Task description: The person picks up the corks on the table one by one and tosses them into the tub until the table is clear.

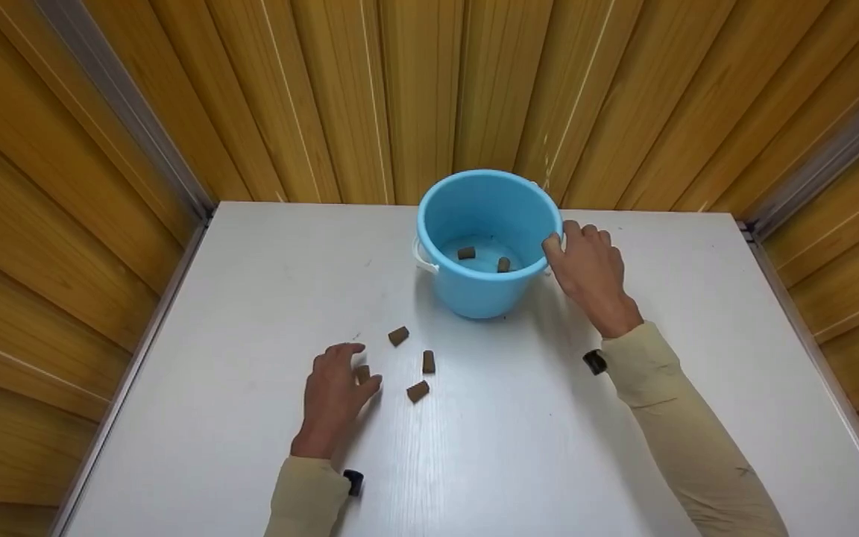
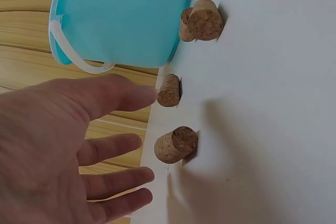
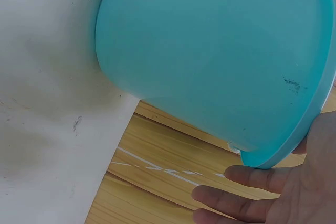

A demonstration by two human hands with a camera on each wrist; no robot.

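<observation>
My left hand [image 1: 330,395] is over the table with thumb and fingers spread around a cork [image 2: 177,145]. A gap shows between the fingers and that cork in the left wrist view. Three more corks lie to its right: one nearer the bucket [image 1: 398,335], a standing-looking one [image 1: 429,362] and a tilted one [image 1: 417,391]. My right hand [image 1: 592,272] holds the right rim of a light blue bucket [image 1: 482,294], thumb over the edge and fingers outside. Inside the bucket, two corks [image 1: 467,253] lie on the bottom.
The bucket's white handle [image 1: 425,257] hangs down on its left side. Wood-patterned panels [image 1: 422,97] rise behind the white table [image 1: 265,298] and on both sides. The bucket stands close to the table's back edge.
</observation>
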